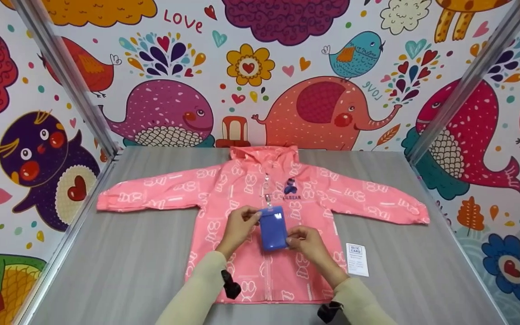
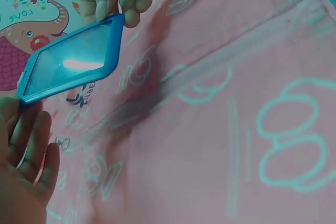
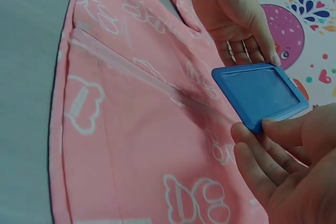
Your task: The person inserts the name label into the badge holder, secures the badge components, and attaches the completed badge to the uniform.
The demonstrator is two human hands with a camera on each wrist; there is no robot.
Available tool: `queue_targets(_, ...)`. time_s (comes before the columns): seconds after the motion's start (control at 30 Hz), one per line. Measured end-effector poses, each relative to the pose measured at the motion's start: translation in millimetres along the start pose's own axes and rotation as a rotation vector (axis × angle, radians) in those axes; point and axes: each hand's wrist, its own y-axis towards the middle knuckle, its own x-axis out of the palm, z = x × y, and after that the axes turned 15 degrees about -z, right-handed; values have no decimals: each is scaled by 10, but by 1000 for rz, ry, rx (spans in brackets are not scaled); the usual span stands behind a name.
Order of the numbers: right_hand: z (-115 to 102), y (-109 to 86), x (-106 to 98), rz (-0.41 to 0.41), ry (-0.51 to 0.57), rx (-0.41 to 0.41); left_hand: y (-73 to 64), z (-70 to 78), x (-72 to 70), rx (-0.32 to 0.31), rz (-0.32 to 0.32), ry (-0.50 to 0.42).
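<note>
A blue badge holder (image 1: 273, 228) with a clear window is held above a pink hooded jacket (image 1: 237, 253). My left hand (image 1: 240, 225) pinches its upper left edge between thumb and fingers. At the lower right corner, my right hand (image 1: 309, 246) pinches it the same way. The right wrist view shows the badge holder (image 3: 262, 95) tilted, apart from the cloth. A metal clip (image 1: 267, 198) sits at its top, with a small chain running up the jacket front. Printed on the jacket's chest is a dark bear logo (image 1: 291, 187).
To the right of the jacket's hem, a white printed card (image 1: 357, 259) lies on the grey wood-look table (image 1: 404, 271). Metal posts (image 1: 68, 81) stand at the table's back corners. Behind it rises a wall (image 1: 251, 27) covered in cartoon animals.
</note>
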Motion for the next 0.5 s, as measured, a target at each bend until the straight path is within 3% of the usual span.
queue_targets(0.27,16,73,172,-75,27,3,-109,-29,-159,-6,16,21)
queue_targets(0.4,35,87,202,-96,21,-4,-218,194,-163,-10,12,38)
queue_targets(0.5,24,93,224,-112,15,-10,-243,257,-175,-17,13,44)
